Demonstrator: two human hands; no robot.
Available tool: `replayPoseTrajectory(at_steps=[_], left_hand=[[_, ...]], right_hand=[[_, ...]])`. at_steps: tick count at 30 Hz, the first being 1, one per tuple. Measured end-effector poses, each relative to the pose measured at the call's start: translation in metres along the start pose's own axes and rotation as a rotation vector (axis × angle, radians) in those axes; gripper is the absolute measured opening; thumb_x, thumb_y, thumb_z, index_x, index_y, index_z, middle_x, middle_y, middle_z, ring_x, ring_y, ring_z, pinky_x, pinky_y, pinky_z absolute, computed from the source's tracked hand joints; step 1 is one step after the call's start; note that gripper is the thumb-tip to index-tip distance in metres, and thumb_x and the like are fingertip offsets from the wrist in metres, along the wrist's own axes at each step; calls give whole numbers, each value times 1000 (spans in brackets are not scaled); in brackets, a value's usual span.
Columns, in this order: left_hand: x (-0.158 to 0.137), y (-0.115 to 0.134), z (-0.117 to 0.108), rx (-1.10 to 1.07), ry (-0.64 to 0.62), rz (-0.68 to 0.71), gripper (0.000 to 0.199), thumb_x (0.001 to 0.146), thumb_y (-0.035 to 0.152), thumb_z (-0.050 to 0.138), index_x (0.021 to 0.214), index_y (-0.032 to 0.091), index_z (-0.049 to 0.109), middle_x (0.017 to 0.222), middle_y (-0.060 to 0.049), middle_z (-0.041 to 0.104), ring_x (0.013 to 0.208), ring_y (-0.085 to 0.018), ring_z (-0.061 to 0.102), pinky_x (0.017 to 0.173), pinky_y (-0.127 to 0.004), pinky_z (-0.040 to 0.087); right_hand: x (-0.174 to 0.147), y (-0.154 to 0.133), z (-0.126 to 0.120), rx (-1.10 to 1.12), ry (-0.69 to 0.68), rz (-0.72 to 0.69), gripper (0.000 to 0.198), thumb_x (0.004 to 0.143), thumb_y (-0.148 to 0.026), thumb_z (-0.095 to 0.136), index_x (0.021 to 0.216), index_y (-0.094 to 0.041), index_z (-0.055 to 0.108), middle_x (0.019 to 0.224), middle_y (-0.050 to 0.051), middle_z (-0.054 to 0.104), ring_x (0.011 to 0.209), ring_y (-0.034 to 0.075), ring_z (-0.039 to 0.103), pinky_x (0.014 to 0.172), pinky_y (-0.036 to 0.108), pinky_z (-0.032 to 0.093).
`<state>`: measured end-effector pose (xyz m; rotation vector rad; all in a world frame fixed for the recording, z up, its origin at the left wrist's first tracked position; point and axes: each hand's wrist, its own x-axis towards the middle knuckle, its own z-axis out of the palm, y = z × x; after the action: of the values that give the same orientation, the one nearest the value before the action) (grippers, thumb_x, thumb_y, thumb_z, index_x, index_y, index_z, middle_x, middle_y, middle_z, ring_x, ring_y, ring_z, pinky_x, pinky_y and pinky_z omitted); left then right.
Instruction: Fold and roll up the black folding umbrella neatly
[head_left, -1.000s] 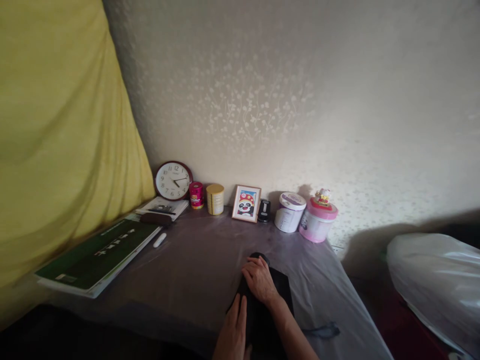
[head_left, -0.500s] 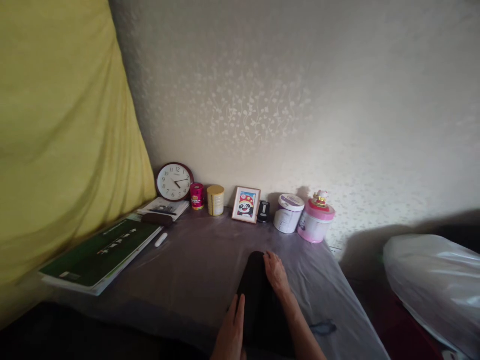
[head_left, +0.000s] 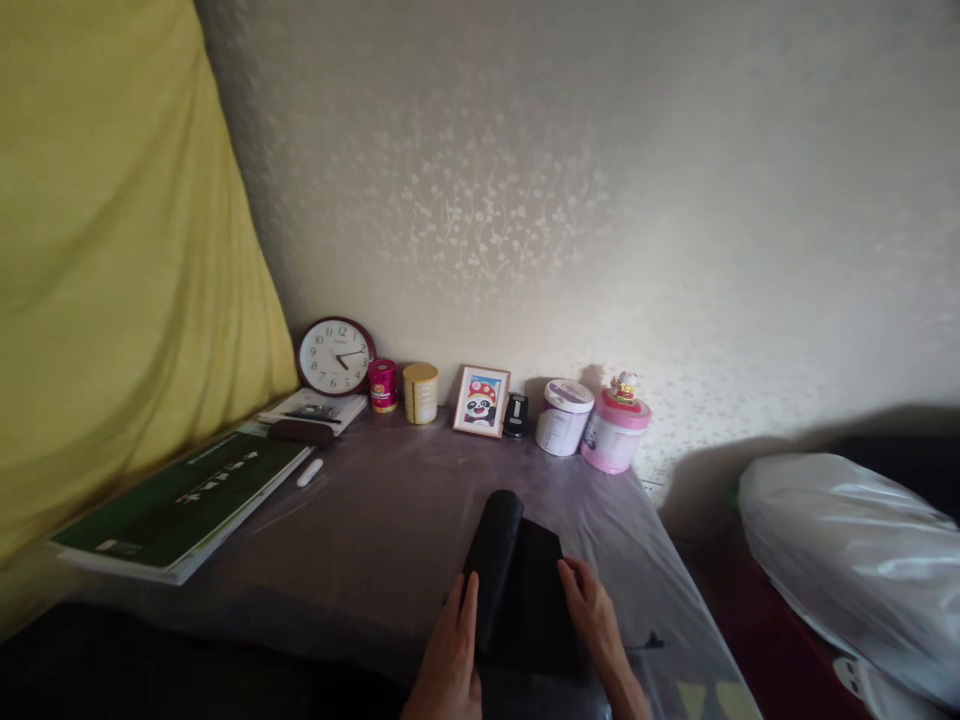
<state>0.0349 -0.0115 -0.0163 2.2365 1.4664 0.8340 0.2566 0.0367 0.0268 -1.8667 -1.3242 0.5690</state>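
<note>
A black sheet (head_left: 536, 590), cloth-like and partly rolled, lies on the grey-covered table in front of me. Its roll (head_left: 495, 545) runs along the left side, and a flat flap spreads out to the right. My left hand (head_left: 450, 645) holds the near left side of the roll, its thumb hidden from view. At the flap's right edge, my right hand (head_left: 592, 612) grips the material between thumb and fingers. Just right of that wrist, a small dark shape (head_left: 651, 641) shows on the cover; I cannot make out what it is.
A green book (head_left: 187, 500), a white pen-like object (head_left: 310, 473) and a brown case (head_left: 300, 431) lie left. Along the wall stand a clock (head_left: 336, 356), yellow canister (head_left: 421, 395), picture frame (head_left: 481, 402) and two tubs (head_left: 562, 425). A plastic bag (head_left: 847, 530) bulges at right.
My right hand has moved back toward me from the far end of the black sheet to its right edge. The flap now shows spread out beside the roll. The view has shifted slightly.
</note>
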Motion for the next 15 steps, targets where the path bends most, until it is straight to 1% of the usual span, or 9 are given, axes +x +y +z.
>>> replayPoseTrajectory(at_steps=[3, 6, 10, 12, 15], left_hand=[[0, 1, 0, 25, 8, -31, 107, 55, -8, 42, 141, 23, -14, 148, -17, 15, 132, -30, 27, 103, -48, 37], [-1, 3, -2, 14, 8, -19, 107, 54, -9, 42, 142, 21, -11, 147, -17, 17, 132, -29, 26, 104, -45, 37], [-1, 3, -3, 18, -7, -23, 107, 54, -8, 41, 141, 21, -13, 148, -17, 15, 133, -29, 24, 104, -46, 36], [-1, 2, -3, 17, -22, -26, 107, 53, -7, 41, 142, 21, -12, 148, -17, 14, 134, -28, 24, 104, -45, 35], [-1, 1, -1, 14, -26, -23, 108, 52, -6, 42, 141, 20, -13, 148, -17, 13, 134, -27, 23, 105, -44, 35]], right_hand=[[-8, -9, 2, 10, -5, 11, 47, 75, -52, 41, 99, -16, 60, 83, 9, 68, 77, 23, 64, 69, 30, 45], [-11, -13, 4, -24, -29, -12, 54, 75, -54, 40, 105, -12, 57, 75, 9, 67, 70, 23, 63, 65, 31, 44], [-8, -12, 7, -58, -29, -44, 51, 75, -49, 39, 103, -10, 58, 74, 10, 66, 71, 24, 63, 66, 32, 44], [-5, -13, 7, -26, -24, -59, 48, 74, -47, 41, 99, -11, 60, 75, 10, 67, 72, 24, 63, 68, 33, 44], [0, -23, 6, 106, -31, -74, 46, 72, -49, 46, 95, -13, 63, 78, 10, 67, 75, 24, 63, 68, 32, 46]])
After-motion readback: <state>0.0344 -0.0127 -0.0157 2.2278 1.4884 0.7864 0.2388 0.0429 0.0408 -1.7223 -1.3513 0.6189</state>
